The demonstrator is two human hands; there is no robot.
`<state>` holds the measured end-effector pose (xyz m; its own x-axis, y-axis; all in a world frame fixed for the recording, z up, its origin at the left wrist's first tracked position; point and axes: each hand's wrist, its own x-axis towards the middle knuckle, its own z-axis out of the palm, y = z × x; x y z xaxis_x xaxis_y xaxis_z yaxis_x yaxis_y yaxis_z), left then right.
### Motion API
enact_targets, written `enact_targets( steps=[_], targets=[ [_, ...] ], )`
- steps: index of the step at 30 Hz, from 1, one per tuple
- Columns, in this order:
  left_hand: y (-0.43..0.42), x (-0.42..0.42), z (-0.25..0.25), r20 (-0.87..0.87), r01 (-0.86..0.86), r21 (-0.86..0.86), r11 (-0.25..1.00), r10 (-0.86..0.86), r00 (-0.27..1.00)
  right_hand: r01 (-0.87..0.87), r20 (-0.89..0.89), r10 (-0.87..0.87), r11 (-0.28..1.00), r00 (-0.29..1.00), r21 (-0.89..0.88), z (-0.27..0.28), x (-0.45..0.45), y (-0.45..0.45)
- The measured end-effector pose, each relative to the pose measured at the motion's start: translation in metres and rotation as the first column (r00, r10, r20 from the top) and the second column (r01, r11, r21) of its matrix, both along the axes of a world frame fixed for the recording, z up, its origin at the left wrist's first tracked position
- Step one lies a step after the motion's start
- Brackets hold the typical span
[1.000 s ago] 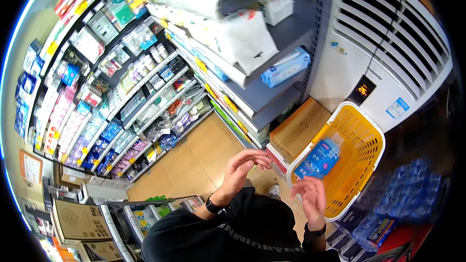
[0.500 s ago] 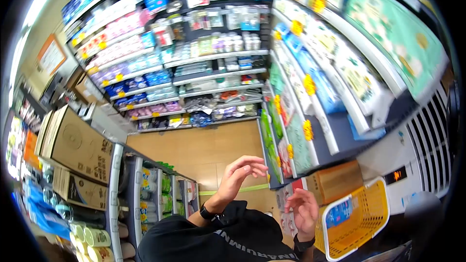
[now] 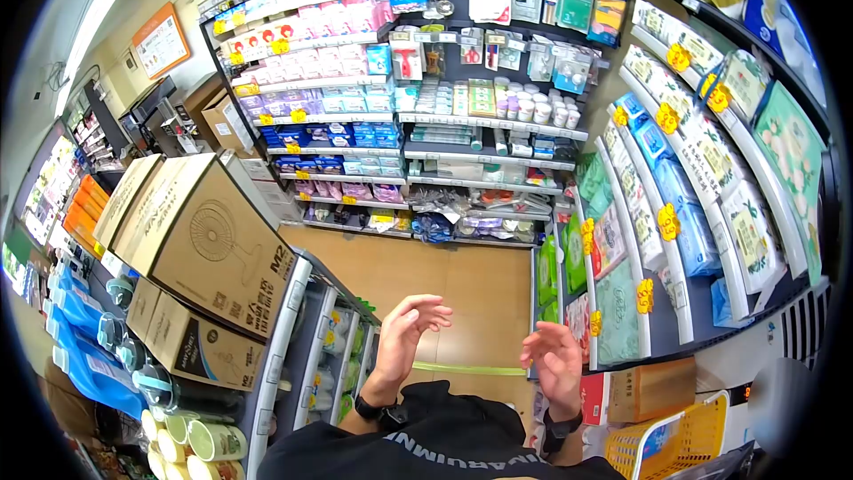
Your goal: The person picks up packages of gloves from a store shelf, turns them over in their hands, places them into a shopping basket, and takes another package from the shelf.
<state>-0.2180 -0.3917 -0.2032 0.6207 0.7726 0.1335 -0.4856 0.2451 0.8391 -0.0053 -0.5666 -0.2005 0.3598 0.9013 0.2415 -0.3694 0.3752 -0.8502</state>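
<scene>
In the head view my left hand [image 3: 407, 336] is raised over the aisle floor, palm turned inward, with fingers loosely curved and nothing in them. My right hand [image 3: 555, 363] is held up to its right, likewise bare, its fingers bent but apart. Neither hand touches any goods. Nearest to my right hand are the green packs [image 3: 615, 311] on the right shelf's lower tier. Below and right of it stands a yellow shopping basket [image 3: 622, 446] with a blue package [image 3: 656, 441] inside.
Shelves of packaged goods [image 3: 378, 129] line the back wall. Tissue packs [image 3: 751, 236] fill the right shelf. Fan boxes [image 3: 213, 240] sit on top of the left shelf, beside blue bottles [image 3: 93, 347] and cups [image 3: 216, 438]. A cardboard box [image 3: 653, 388] rests on the floor behind the basket.
The view has swung to the right and lifted slightly, so the fan boxes show larger and the basket sits lower. My hands stay raised and empty, with the left more upright.
</scene>
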Motion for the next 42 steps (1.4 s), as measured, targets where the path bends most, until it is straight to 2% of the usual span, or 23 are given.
enact_targets(
  steps=[6, 17, 26, 35, 42],
  targets=[
    [0.030, -0.025, -0.001, -0.012, -0.082, -0.017, 0.997, 0.082, 0.997, -0.058, 0.001, 0.058, 0.998, 0.998, -0.012, 0.002, -0.014, 0.040],
    [0.092, -0.014, -0.004, -0.022, -0.147, -0.007, 0.989, 0.147, 0.989, -0.166, -0.021, 0.166, 0.986, 0.986, -0.011, -0.003, 0.005, 0.118],
    [0.174, 0.038, 0.006, -0.102, -0.212, 0.023, 0.977, 0.213, 0.972, -0.253, 0.002, 0.253, 0.967, 0.967, 0.008, -0.005, 0.067, 0.221],
    [0.278, 0.110, 0.012, -0.067, -0.261, 0.090, 0.961, 0.267, 0.961, -0.326, 0.026, 0.325, 0.944, 0.945, 0.054, 0.001, 0.144, 0.333],
    [0.336, 0.147, 0.002, -0.110, -0.305, 0.051, 0.951, 0.309, 0.945, -0.384, -0.006, 0.384, 0.923, 0.923, 0.039, -0.010, 0.183, 0.400]
  ],
)
